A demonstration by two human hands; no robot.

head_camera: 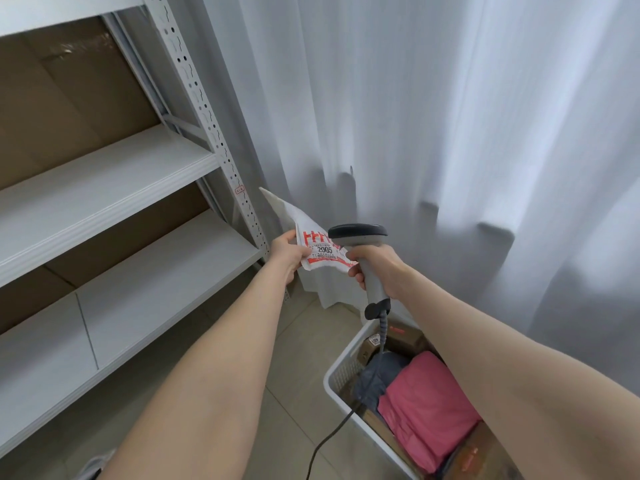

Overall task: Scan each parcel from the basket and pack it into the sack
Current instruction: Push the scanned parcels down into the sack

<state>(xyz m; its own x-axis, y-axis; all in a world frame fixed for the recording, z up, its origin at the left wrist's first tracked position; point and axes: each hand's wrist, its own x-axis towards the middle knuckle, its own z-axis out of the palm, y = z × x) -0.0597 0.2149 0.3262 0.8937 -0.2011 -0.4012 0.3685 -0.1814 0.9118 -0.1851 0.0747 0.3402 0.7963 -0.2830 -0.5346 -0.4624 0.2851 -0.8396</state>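
Parcels (426,407) lie in the white basket (341,372) at near right, on the floor beside the curtain (450,133). The left hand (289,254) pinches one white parcel (313,245), label 2005 up, farther off at centre. The right hand (377,268) is wrapped round the scanner (358,232) grip, with the scanner head overlapping the label's right edge.

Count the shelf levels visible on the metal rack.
3: the top shelf at the upper left edge, the middle shelf below it, and the lowest shelf nearest the floor. More may lie out of frame.
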